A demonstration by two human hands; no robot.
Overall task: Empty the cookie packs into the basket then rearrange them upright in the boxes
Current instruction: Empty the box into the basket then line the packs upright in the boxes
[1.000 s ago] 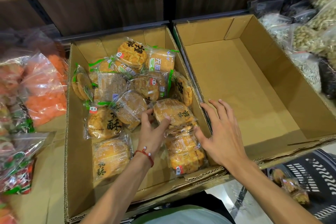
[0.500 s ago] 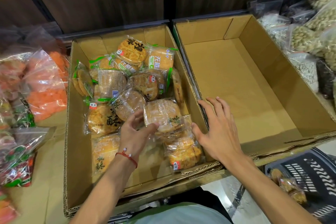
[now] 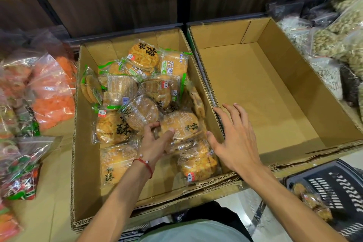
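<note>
1. Shelf (image 3: pixel 51 202): tan board, with a bare strip left of the left box (image 3: pixel 75 143).
2. Right box (image 3: pixel 314 84): stands against the left box's right wall.
3. Bags of orange snacks (image 3: pixel 53 94): just left of the left box.
4. Bags of nuts and seeds (image 3: pixel 330 45): well right of the left box.
5. Floor (image 3: pixel 235 202): black basket (image 3: pixel 334 188) below and right of the left box.

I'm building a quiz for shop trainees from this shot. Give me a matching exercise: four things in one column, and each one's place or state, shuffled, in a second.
Column 1
1. left box
2. basket
3. left hand
4. right hand

Column 2
A. fingers spread, above the left box's right-hand wall
B. grips a cookie pack
C. heaped with loose packs
D. black, at the lower right of the view

Pairs: 1-C, 2-D, 3-B, 4-A
</note>
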